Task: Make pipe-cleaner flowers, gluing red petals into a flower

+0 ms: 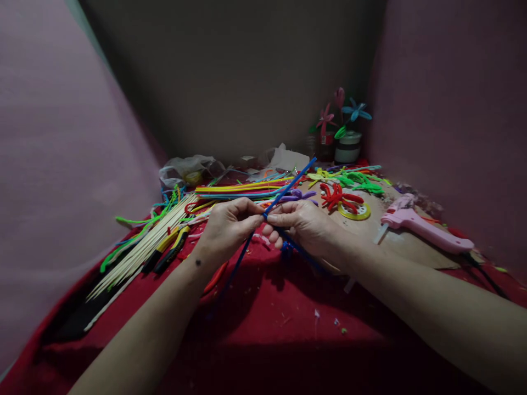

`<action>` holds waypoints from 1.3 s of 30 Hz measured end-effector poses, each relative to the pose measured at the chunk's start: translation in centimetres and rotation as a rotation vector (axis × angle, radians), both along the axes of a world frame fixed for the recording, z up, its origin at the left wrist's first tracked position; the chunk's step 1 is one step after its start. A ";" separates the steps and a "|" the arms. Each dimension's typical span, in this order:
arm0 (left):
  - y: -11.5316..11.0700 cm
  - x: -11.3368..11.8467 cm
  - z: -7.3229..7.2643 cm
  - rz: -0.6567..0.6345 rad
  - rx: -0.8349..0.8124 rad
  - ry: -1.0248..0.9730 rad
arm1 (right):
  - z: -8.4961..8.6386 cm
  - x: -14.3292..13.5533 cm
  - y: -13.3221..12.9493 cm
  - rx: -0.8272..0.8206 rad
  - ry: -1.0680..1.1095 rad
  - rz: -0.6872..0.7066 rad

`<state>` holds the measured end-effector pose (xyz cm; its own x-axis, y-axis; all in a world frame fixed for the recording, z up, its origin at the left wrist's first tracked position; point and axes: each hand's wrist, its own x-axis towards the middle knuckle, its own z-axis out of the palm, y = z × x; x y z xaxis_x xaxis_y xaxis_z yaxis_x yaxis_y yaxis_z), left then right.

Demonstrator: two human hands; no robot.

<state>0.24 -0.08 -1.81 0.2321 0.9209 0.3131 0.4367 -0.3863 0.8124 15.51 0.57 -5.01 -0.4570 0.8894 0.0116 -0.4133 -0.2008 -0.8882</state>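
Note:
Blue pipe cleaners (291, 184) meet between my two hands above the red cloth. One end rises to the upper right, and other lengths hang down to the lower left and lower right. My left hand (231, 220) pinches them at the crossing with thumb and forefinger. My right hand (300, 224) grips them right beside it, thumb on top, its other fingers curled below. Just under my right hand lies a small blue piece (287, 249), partly hidden. Whether the blue lengths are twisted together at the pinch, I cannot make out.
Wooden skewers (140, 249) and yellow-black pliers (173, 249) lie left. Coloured pipe cleaners (242, 190) are bundled behind my hands. On cardboard at right are a pink glue gun (428, 227), red pipe-cleaner shapes (340, 197) and a yellow ring (364, 212). Potted pipe-cleaner flowers (348, 145) stand behind.

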 end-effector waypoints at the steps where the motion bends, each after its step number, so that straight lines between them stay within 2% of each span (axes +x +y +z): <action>1: 0.0 0.0 0.1 -0.017 -0.086 -0.070 | 0.0 0.0 0.0 -0.001 0.000 -0.008; 4: 0.2 0.1 0.0 -0.068 -0.233 -0.252 | -0.1 -0.1 0.1 0.017 -0.010 -0.010; 7: 0.3 0.3 -0.5 -0.075 -0.264 -0.359 | 0.0 -0.2 0.0 0.081 -0.062 -0.022; 11: 0.2 0.6 -0.7 0.015 -0.204 -0.367 | 0.1 -0.3 -0.3 0.377 -0.365 -0.222; 15: 0.2 0.7 -0.7 0.020 -0.309 -0.412 | 0.0 -0.5 -0.7 0.648 -0.641 -0.424; 20: 0.4 0.7 -1.0 0.030 -0.377 -0.438 | -0.2 -0.6 -1.0 0.759 -0.816 -0.499; 28: 0.8 1.0 -2.0 0.067 -0.294 -0.440 | -0.2 -0.7 -1.4 0.959 -1.114 -0.645; 33: 0.8 1.1 -1.8 0.112 -0.253 -0.378 | -0.2 -0.7 -1.6 0.924 -1.101 -0.628; 37: 0.8 0.8 -1.5 0.027 -0.282 -0.343 | -0.1 -0.6 -1.5 0.793 -0.952 -0.589; 39: 0.9 0.7 -1.5 -0.006 -0.246 -0.333 | -0.1 -0.6 -1.4 0.771 -0.905 -0.591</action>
